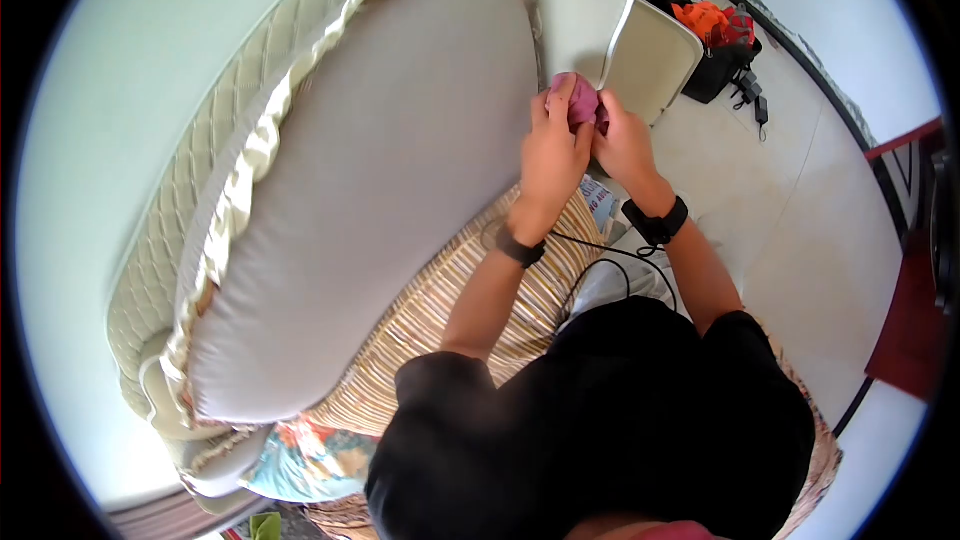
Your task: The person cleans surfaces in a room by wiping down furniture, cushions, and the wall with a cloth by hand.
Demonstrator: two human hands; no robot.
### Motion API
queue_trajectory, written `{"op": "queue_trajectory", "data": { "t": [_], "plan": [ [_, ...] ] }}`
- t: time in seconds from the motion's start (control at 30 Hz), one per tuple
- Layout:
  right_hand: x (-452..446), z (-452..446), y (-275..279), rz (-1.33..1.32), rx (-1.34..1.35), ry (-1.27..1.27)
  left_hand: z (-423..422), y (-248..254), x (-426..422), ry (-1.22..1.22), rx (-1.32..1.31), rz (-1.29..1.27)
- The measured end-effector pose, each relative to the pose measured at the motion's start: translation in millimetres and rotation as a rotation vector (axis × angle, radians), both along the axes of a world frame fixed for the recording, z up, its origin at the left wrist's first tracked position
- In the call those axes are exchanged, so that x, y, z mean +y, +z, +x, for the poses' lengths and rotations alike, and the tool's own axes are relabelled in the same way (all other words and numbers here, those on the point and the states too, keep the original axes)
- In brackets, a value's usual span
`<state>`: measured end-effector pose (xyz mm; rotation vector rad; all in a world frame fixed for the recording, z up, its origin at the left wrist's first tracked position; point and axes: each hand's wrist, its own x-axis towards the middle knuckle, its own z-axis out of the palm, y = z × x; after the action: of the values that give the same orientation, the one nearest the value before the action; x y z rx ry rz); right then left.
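A bunched pink-purple cloth [577, 105] is between my two hands, just in front of the pale sofa arm [585, 0]. My left hand [553, 155] grips it from the left, its fingers curled over the top. On the other side my right hand [625, 145] pinches its right edge. Parts of the cloth are hidden behind my fingers, and its exact kind cannot be made out. Both wrists wear black bands, and a black cable [610, 243] hangs near my lap.
To the left lies a large grey cushion [370, 140] against the quilted sofa back [200, 190]. A striped cushion [450, 310] is beside me. Beyond the sofa arm, a beige panel [655, 55], a black bag [712, 72] and orange items [705, 20] are by the wall.
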<state>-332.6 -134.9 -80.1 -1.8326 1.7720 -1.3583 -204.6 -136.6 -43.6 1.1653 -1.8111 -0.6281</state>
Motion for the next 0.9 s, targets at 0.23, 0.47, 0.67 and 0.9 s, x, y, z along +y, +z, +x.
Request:
{"op": "queue_trajectory", "data": {
  "t": [0.23, 0.47, 0.67, 0.9],
  "plan": [
    [56, 29, 65, -0.081, 0.113, 0.315, 61, 18, 68, 0.045, 0.146, -0.151],
    [86, 109, 102, -0.253, 0.180, 0.775, 159, 37, 165, 0.261, 0.380, 0.061],
    [114, 197, 114, -0.422, 0.041, 0.990, 231, 62, 234, 0.523, 0.186, -0.223],
    [112, 254, 135, -0.497, -0.008, 0.929, 264, 80, 195, 0.697, 0.238, -0.495]
  ]
}}
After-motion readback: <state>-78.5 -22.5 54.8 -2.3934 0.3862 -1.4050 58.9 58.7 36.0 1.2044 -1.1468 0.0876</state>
